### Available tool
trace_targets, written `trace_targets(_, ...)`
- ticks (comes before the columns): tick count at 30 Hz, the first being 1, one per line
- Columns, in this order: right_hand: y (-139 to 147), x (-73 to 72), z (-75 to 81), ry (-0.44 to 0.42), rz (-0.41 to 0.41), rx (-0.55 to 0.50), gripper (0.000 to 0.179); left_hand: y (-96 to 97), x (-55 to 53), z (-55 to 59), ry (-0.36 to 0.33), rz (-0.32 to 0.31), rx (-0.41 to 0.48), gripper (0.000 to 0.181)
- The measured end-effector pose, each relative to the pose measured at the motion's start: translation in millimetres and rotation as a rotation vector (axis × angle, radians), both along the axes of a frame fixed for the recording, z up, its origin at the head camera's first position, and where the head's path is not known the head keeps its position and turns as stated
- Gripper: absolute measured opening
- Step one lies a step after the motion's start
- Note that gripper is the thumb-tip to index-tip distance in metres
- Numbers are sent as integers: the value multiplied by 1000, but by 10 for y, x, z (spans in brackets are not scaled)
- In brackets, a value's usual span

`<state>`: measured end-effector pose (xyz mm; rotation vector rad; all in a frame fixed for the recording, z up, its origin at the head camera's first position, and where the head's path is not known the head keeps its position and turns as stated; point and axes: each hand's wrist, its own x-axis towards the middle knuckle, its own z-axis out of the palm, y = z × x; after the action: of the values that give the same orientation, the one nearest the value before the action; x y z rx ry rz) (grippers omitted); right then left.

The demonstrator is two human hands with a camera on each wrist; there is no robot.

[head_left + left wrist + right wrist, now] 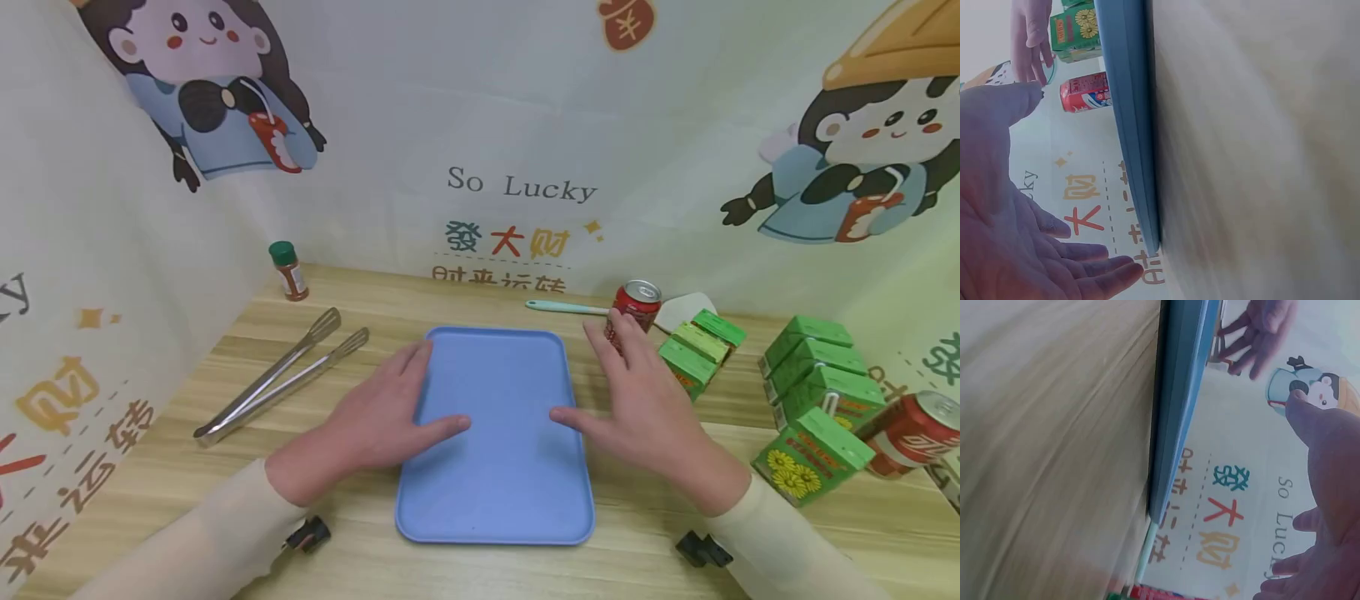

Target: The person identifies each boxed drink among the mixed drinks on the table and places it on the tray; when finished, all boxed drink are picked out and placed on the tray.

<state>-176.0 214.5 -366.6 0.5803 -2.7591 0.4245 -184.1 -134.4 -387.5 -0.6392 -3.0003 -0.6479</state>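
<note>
Tongs: splayed on the table outside my left hand (375, 408); I judge a wide elbow swing could clip these tongs (264, 384) and skid them.
Left cuff: black wrist mount (309, 534) sits on the inner side of the sleeve; it might scrape the table if I drop the wrist too far.
Left hand: nothing gripped. Fingers extended forward along the tray's left side, thumb out over its surface; left wrist view shows the palm apart from the rim.
Tray: blue tray (495, 487) flat on the table between both hands, low rim. Thin edge; I suspect fingertips could slip under unevenly, and lifting one side ahead of the other would tilt it.
Right hand: right hand (648, 404) likewise empty, fingers slightly spread and pointing forward, thumb turned inward over the tray's right edge, apart from it.
Red can: upright red can (642, 300) just past my right fingertips in head view; overreach could topple it.
Spatula: spatula (686, 311) lies behind that can, partly hidden.
Near cartons: three small green cartons (701, 343) beside the can; an outward sweep of my knuckles could scatter them.
Far right: more cartons (821, 362) and a second can (911, 433) stand close to my forearm's outer side; a flared elbow risks a knock.
</note>
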Motion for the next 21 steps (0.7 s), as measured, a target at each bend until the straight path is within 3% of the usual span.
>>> trace_targets(9,271,78,4,141,24,-45,112,-106,119,12,-30,12,23,118)
trace_targets(21,576,159,-48,259,10,-56,105,-181,193,3,-132,41,-13,124)
